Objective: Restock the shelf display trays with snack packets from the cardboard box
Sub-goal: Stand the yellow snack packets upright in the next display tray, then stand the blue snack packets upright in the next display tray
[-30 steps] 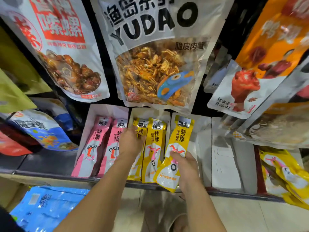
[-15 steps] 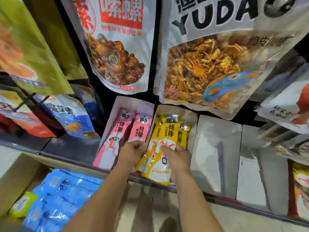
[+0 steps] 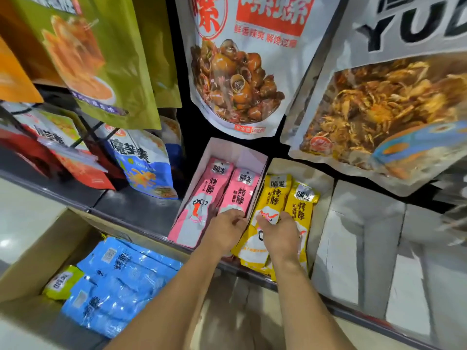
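Two white display trays stand side by side on the shelf. The left tray (image 3: 236, 150) holds pink snack packets (image 3: 209, 195). The tray beside it (image 3: 320, 178) holds yellow snack packets (image 3: 302, 205). My left hand (image 3: 225, 229) rests on the lower end of the pink packets, its fingertips at the wall between the two trays. My right hand (image 3: 279, 234) lies on the yellow stack and pinches the front yellow packet (image 3: 271, 198) between thumb and fingers. The cardboard box (image 3: 38, 248) sits at the lower left with blue packets (image 3: 121, 279) and a green packet (image 3: 63, 281) inside.
Two more white trays (image 3: 353, 236) stand to the right on the shelf, with nothing showing in them. Large snack bags (image 3: 242, 72) hang just above the trays. More bags (image 3: 144, 168) stand on the shelf to the left. The dark shelf edge (image 3: 126, 213) runs over the box.
My right hand brought the yellow packet down from the neighbouring tray into the yellow tray. My left hand slid from the yellow stack toward the pink packets. The view swung left and down.
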Motion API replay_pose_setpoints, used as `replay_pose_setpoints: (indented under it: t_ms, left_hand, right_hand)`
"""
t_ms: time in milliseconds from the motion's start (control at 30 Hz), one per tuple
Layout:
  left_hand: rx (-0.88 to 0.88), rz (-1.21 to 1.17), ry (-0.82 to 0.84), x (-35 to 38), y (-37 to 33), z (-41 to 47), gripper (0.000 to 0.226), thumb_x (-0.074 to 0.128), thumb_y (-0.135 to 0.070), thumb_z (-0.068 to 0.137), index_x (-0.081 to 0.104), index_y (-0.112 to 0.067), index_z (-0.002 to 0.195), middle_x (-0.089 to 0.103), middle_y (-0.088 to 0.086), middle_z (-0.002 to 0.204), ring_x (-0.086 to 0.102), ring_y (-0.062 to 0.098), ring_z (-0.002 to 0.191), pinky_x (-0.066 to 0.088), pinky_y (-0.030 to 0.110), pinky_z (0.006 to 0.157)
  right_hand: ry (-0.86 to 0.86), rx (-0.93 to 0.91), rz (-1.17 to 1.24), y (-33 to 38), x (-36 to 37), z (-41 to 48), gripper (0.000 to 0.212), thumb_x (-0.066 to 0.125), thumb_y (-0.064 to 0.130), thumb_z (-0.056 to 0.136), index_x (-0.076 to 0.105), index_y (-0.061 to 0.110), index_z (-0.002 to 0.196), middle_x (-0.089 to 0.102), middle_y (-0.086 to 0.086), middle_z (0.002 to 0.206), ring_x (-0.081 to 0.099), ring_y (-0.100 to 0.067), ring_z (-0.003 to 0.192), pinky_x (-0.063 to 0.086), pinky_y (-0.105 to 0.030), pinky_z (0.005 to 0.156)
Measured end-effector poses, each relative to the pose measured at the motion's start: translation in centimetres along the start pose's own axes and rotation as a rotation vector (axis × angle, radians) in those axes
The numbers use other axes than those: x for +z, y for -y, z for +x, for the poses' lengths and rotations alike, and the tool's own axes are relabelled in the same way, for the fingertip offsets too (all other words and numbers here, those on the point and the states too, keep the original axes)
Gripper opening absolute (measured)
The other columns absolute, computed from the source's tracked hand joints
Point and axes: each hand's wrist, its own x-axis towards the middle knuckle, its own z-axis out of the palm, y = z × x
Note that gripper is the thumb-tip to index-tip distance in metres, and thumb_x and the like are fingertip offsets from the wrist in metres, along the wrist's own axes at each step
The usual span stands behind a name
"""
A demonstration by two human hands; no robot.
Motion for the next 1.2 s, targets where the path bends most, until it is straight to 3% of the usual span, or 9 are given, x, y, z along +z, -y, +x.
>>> replay_pose_setpoints:
  t_ms: [67,133,300,433,567,767,967,1200]
  left_hand:
    - [-0.006,0.023,0.002,-0.5,0.0,-0.5,0.034,0.055,-0.03,0.098,0.062,-0.017,0.129,0.07,0.002,0.12,0.066,0.019,0.108,0.049,0.026,0.097]
    - [0.009,0.087,-0.014,-1.3,0.1,-1.1,0.035,0.051,-0.032,0.098,0.059,-0.02,0.129,0.073,0.007,0.111,0.068,0.025,0.102,0.052,0.033,0.093]
    - [0.033,0.255,-0.096,-3.9,0.4,-3.0,0.032,0.047,-0.034,0.097,0.062,-0.018,0.12,0.071,0.009,0.113,0.064,0.034,0.108,0.052,0.039,0.09]
    - [0.013,0.375,-0.199,-6.2,1.7,-6.3,0.03,0.05,-0.036,0.095,0.061,-0.021,0.118,0.073,0.007,0.105,0.064,0.033,0.105,0.051,0.037,0.082]
    - [-0.097,0.445,-0.26,-8.6,4.7,-10.1,0.032,0.051,-0.04,0.095,0.06,-0.021,0.119,0.07,0.006,0.114,0.062,0.034,0.108,0.052,0.039,0.083]
    - [-0.397,0.563,-0.269,-12.1,10.0,-15.7,0.043,0.046,-0.044,0.096,0.054,-0.015,0.127,0.059,0.011,0.131,0.053,0.034,0.123,0.046,0.042,0.097]
    - [-0.552,0.457,-0.23,-14.1,14.6,-18.7,0.053,0.043,-0.044,0.1,0.043,-0.008,0.139,0.052,0.015,0.139,0.049,0.033,0.13,0.038,0.038,0.106]
    - [-0.658,0.298,-0.202,-13.5,17.4,-18.1,0.058,0.044,-0.045,0.101,0.036,-0.005,0.142,0.048,0.016,0.142,0.05,0.034,0.13,0.044,0.04,0.1]
  right_hand:
    - [0.0,-0.004,-0.089,0.3,-0.3,-0.2,0.061,0.074,0.043,0.088,0.054,0.006,0.133,0.065,-0.012,0.124,0.061,-0.032,0.113,0.047,-0.033,0.085]
    - [-0.016,-0.012,-0.174,0.7,-0.4,-0.8,0.069,0.072,0.046,0.089,0.047,0.006,0.14,0.054,-0.015,0.137,0.053,-0.035,0.126,0.044,-0.037,0.096]
    - [-0.103,-0.181,-0.425,2.5,-1.1,-3.6,0.063,0.065,0.047,0.091,0.049,0.01,0.139,0.048,-0.015,0.14,0.041,-0.034,0.133,0.036,-0.041,0.106]
    - [0.022,-0.412,-0.461,4.3,0.3,-6.8,0.06,0.062,0.042,0.092,0.048,0.013,0.142,0.048,-0.012,0.141,0.04,-0.033,0.132,0.033,-0.042,0.112]
    - [0.186,-0.62,-0.469,5.1,3.2,-10.8,0.052,0.061,0.036,0.092,0.051,0.015,0.139,0.051,-0.008,0.138,0.044,-0.031,0.131,0.035,-0.04,0.11]
    - [0.36,-0.715,-0.574,4.6,7.7,-15.2,0.052,0.057,0.036,0.094,0.048,0.015,0.14,0.05,-0.007,0.139,0.043,-0.03,0.132,0.036,-0.038,0.108]
    - [0.476,-0.793,-0.711,3.9,12.0,-17.7,0.048,0.057,0.039,0.096,0.048,0.014,0.136,0.051,-0.008,0.136,0.045,-0.03,0.126,0.039,-0.039,0.106]
    - [0.601,-0.774,-0.779,2.7,16.1,-17.6,0.054,0.059,0.037,0.096,0.044,0.016,0.144,0.05,-0.006,0.144,0.041,-0.027,0.136,0.037,-0.041,0.112]
